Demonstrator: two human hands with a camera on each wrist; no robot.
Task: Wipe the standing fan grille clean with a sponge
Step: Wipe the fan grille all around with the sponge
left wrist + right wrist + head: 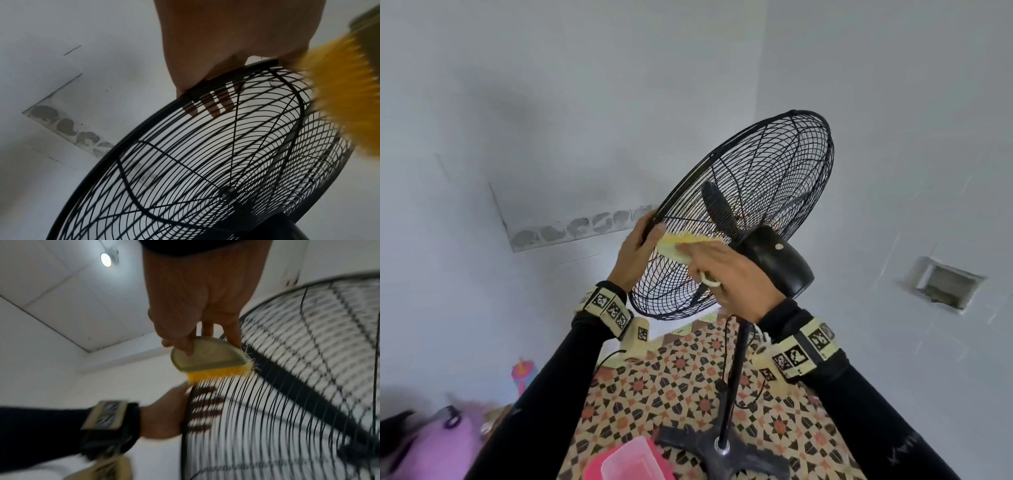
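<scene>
The black wire fan grille [756, 192] tilts up in front of me. My left hand [640, 246] grips its rim at the left edge, fingers curled round onto the wires [213, 104]. My right hand [729, 274] holds a scrub brush [674, 248] with a pale back and yellow bristles, not a sponge. In the right wrist view the brush [205, 353] has its bristles pressed on the rear wires of the grille [287, 402], just above my left hand [164, 415]. The left wrist view catches the blurred bristles [345, 97] at the right of the grille [205, 162].
The black motor housing [780, 260] sits behind my right hand. The fan pole [736, 370] runs down to its base [719, 448] on a patterned floor. A pink container [626, 459] lies by the base, a purple bag [445, 442] at lower left. Grey walls close in behind.
</scene>
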